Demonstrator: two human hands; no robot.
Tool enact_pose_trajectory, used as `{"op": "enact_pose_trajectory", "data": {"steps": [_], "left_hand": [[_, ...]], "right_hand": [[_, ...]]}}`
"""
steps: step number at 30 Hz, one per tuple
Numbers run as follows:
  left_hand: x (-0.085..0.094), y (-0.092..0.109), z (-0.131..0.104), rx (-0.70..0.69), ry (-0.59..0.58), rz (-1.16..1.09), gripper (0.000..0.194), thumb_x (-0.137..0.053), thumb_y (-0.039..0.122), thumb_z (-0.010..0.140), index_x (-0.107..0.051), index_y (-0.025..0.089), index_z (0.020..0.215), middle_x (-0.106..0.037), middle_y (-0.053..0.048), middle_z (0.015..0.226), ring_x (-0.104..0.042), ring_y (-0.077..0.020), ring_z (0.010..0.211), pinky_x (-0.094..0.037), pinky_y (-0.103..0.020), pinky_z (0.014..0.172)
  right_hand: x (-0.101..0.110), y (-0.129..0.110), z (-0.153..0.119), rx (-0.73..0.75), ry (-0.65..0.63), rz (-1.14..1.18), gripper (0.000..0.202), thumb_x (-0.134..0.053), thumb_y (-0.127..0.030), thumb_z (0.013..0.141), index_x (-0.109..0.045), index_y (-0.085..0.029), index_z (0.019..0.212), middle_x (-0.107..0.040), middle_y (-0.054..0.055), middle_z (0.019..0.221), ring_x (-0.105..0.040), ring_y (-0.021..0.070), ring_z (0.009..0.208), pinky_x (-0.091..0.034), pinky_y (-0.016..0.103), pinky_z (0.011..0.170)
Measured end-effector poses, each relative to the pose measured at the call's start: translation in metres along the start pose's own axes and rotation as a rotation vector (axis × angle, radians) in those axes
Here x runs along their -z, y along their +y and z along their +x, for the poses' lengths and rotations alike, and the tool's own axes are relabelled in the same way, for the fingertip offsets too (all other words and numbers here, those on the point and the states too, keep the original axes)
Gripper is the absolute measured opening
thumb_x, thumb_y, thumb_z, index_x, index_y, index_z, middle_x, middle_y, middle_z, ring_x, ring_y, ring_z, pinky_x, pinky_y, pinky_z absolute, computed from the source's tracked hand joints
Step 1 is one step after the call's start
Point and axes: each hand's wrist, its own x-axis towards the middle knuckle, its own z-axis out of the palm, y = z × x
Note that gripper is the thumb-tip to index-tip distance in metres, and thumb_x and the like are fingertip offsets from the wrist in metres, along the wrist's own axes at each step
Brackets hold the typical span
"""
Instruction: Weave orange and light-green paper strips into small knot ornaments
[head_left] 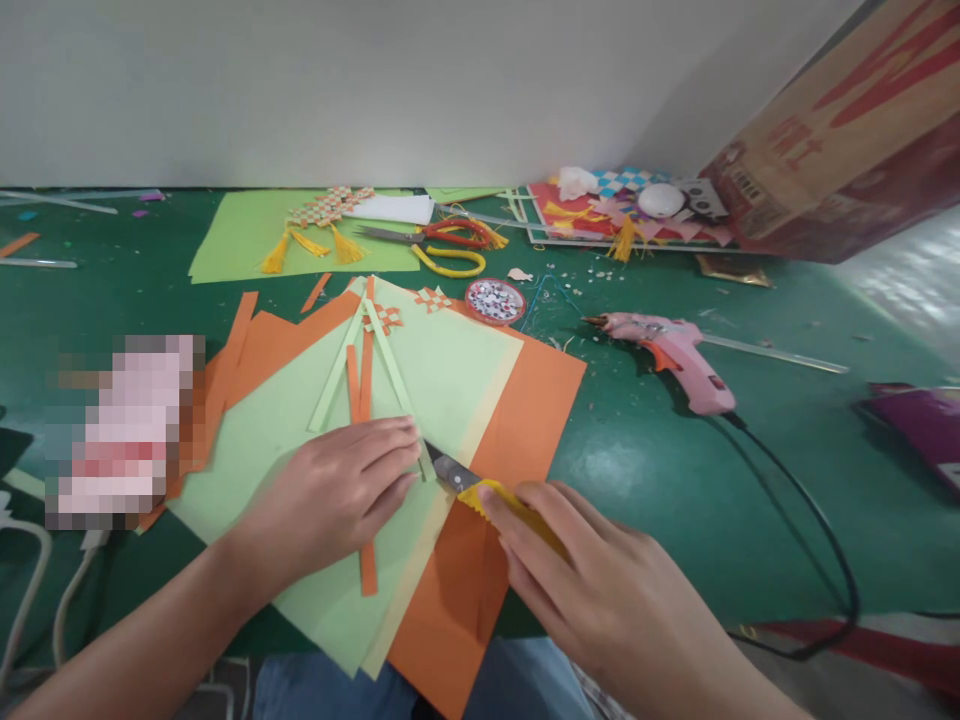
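Observation:
My right hand (577, 560) is closed round a yellow utility knife (517, 505), its blade pointing left and up. The blade tip lies at a thin light-green paper strip (391, 365), near its lower end. My left hand (337, 500) rests flat with fingers stretched out on the paper, fingertips beside that strip and close to the blade. Beneath it are a stack of light-green sheets (457, 360) and orange paper (536, 400). Orange strips (368, 570) pass partly under my left hand. Another green strip (337, 375) slants down left from the strips' top.
A pink glue gun (675, 350) with a black cord lies right. Behind are scissors (450, 240), a dish of small beads or eyes (495, 300), and woven paper with yellow tassels (330, 210). A blurred pink device (127, 430) sits left; a paper bag (847, 140) stands back right.

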Motion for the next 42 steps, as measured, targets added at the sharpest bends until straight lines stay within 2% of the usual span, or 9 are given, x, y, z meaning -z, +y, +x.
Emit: {"op": "enact_pose_trajectory", "data": {"steps": [6,10,16,20,23,30,36,42], "left_hand": [[0.001,0.001,0.000,-0.073,0.017,-0.011,0.017,-0.047,0.016,0.092,-0.063,0.012,0.096,-0.072,-0.008,0.103,-0.067,-0.0205,0.099,-0.057,-0.035,0.086],[-0.001,0.002,0.001,-0.043,0.004,-0.017,0.015,-0.049,0.021,0.093,-0.062,0.013,0.095,-0.073,-0.007,0.099,-0.068,-0.0197,0.097,-0.057,-0.035,0.085],[-0.003,0.001,0.002,-0.014,0.002,-0.010,0.020,-0.052,0.034,0.092,-0.059,0.015,0.095,-0.072,-0.006,0.095,-0.068,-0.0202,0.095,-0.058,-0.035,0.082],[-0.004,0.001,0.003,-0.006,0.014,-0.036,0.020,-0.054,0.034,0.091,-0.058,0.015,0.094,-0.071,-0.006,0.093,-0.067,-0.0209,0.095,-0.057,-0.036,0.081],[-0.003,0.002,0.003,0.032,-0.020,-0.079,0.020,-0.054,0.035,0.091,-0.059,0.016,0.095,-0.070,-0.006,0.095,-0.066,-0.0210,0.097,-0.056,-0.037,0.084],[-0.003,0.002,0.005,0.058,-0.053,-0.147,0.014,-0.050,0.025,0.093,-0.061,0.015,0.092,-0.070,-0.006,0.093,-0.064,-0.0203,0.098,-0.053,-0.037,0.089],[-0.003,0.001,0.004,0.073,-0.082,-0.166,0.013,-0.052,0.028,0.092,-0.059,0.017,0.092,-0.068,-0.006,0.094,-0.062,-0.0216,0.103,-0.052,-0.038,0.090],[-0.003,0.001,0.002,0.151,-0.080,-0.179,0.019,-0.053,0.033,0.091,-0.059,0.017,0.097,-0.066,-0.009,0.108,-0.060,-0.0225,0.109,-0.051,-0.039,0.094]], "right_hand": [[-0.001,-0.012,-0.009,-0.020,-0.011,0.040,0.034,-0.039,-0.009,0.085,-0.061,-0.009,0.111,-0.063,0.011,0.083,-0.057,0.0169,0.069,-0.042,0.024,0.043],[-0.003,-0.012,-0.009,-0.040,0.030,0.076,0.033,-0.037,-0.011,0.089,-0.060,-0.005,0.112,-0.062,0.011,0.081,-0.058,0.0152,0.066,-0.042,0.023,0.042],[-0.002,-0.009,-0.006,-0.026,0.006,0.097,0.035,-0.033,-0.011,0.091,-0.061,-0.006,0.111,-0.063,0.012,0.083,-0.058,0.0163,0.067,-0.046,0.024,0.043],[-0.003,-0.010,-0.008,-0.033,0.009,0.102,0.035,-0.034,-0.011,0.091,-0.060,-0.004,0.113,-0.063,0.012,0.083,-0.059,0.0169,0.068,-0.047,0.026,0.043],[-0.005,-0.011,-0.009,-0.040,0.009,0.107,0.035,-0.034,-0.012,0.091,-0.060,-0.004,0.114,-0.063,0.012,0.083,-0.059,0.0168,0.069,-0.047,0.025,0.044],[-0.005,-0.011,-0.008,-0.056,0.042,0.129,0.034,-0.034,-0.012,0.092,-0.060,-0.003,0.112,-0.062,0.011,0.080,-0.058,0.0159,0.065,-0.046,0.025,0.041],[-0.005,-0.011,-0.008,-0.066,0.055,0.139,0.034,-0.035,-0.013,0.091,-0.060,-0.002,0.112,-0.061,0.011,0.081,-0.059,0.0157,0.065,-0.047,0.025,0.043],[-0.007,-0.011,-0.008,-0.073,0.040,0.138,0.034,-0.036,-0.013,0.091,-0.061,-0.003,0.111,-0.061,0.011,0.082,-0.060,0.0160,0.067,-0.048,0.025,0.043]]}}
